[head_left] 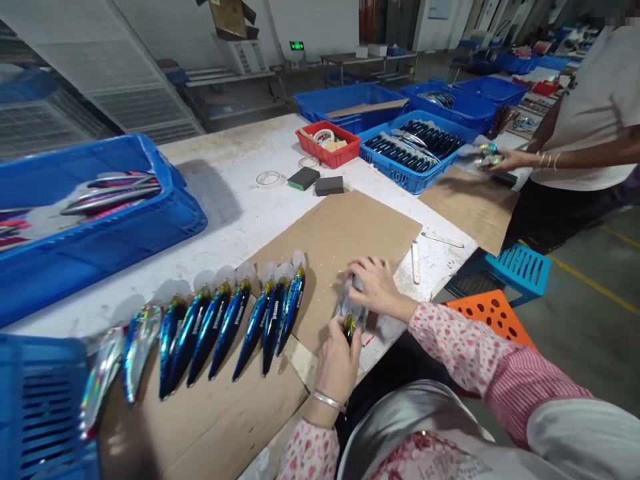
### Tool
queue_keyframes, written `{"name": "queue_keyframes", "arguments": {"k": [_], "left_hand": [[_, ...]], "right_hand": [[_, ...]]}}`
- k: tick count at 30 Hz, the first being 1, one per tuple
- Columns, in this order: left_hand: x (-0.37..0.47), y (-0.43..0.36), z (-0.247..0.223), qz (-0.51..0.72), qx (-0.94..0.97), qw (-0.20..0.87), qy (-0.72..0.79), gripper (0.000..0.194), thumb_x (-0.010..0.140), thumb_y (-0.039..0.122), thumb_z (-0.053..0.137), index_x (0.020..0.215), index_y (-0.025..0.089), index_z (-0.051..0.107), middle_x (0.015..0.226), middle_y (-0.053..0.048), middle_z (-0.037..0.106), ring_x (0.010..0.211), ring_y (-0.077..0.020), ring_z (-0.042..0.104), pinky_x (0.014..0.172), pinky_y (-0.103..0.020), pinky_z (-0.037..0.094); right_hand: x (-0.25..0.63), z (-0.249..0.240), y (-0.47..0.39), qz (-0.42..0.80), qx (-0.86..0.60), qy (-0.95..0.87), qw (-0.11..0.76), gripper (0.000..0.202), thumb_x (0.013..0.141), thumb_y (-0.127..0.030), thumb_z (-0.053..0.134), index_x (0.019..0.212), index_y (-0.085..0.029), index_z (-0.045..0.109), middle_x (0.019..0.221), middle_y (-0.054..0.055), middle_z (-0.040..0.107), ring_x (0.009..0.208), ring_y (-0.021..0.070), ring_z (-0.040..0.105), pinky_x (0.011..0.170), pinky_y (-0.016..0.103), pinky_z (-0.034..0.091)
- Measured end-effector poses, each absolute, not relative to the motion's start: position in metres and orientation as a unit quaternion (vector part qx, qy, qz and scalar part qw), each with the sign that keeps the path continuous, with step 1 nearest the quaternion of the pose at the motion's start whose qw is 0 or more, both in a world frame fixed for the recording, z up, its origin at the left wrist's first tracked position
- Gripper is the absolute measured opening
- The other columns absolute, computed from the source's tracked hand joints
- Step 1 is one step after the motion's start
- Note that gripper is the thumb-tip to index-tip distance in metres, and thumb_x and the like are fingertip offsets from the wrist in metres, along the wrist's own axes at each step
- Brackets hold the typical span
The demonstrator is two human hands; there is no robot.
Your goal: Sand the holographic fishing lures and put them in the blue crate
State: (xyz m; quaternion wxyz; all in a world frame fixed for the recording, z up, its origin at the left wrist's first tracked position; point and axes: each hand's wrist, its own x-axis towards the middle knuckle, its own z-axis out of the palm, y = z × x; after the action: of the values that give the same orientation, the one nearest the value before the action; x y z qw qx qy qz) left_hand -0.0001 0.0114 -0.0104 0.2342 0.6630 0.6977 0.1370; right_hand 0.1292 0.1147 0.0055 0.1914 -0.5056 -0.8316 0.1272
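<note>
"What fills the view?"

"A long white worktable (220, 233), running away from the wearer. On its left stands a blue crate (185, 213) of pink and silver pieces. A brown cardboard sheet (320, 233) covers the near middle, and beside it a row of glossy blue lures (230, 331) lies slanted, clear round lips pointing away."

"And the hands?"

"Both are at the sheet's near right edge. The left hand (339, 360) is closed, thumb and fingers pinching one dark lure with a yellow head (349, 325). The right hand (375, 287) curls over a greyish, see-through piece at the far end of that lure; I cannot tell how firmly it grips. Smallest, a slim white tool (415, 262) lies just past the right hand."

"What could go wrong?"

"My judgement: the smooth body could turn in that pinch if the right hand presses unevenly, scuffing its finish. A sweep of the right forearm could knock the tool, and a leftward slip could disturb the row."

"What can't you make out?"

"Most of the held lure is under the left fingers. Whether the greyish piece is its lip or something separate is unclear. The crate and a co-worker (585, 120) at the right are cut off by the frame."
</note>
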Motion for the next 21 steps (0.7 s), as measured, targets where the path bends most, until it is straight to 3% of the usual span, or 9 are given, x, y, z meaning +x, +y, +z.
{"name": "queue_keyframes", "arguments": {"k": [21], "left_hand": [[-0.006,0.0129,-0.0173,0.206,0.634,0.329,0.669,0.043,0.091,0.043,0.034,0.117,0.01,0.041,0.093,-0.017,0.067,0.086,-0.0304,0.068,0.073,-0.042,0.051]], "right_hand": [[0.1342,0.0047,0.1128,0.135,-0.451,-0.859,0.199,0.018,0.08,-0.026,0.06,0.098,-0.024,0.059,0.121,0.003,0.06,0.112,0.0246,0.045,0.09,0.039,0.032]]}}
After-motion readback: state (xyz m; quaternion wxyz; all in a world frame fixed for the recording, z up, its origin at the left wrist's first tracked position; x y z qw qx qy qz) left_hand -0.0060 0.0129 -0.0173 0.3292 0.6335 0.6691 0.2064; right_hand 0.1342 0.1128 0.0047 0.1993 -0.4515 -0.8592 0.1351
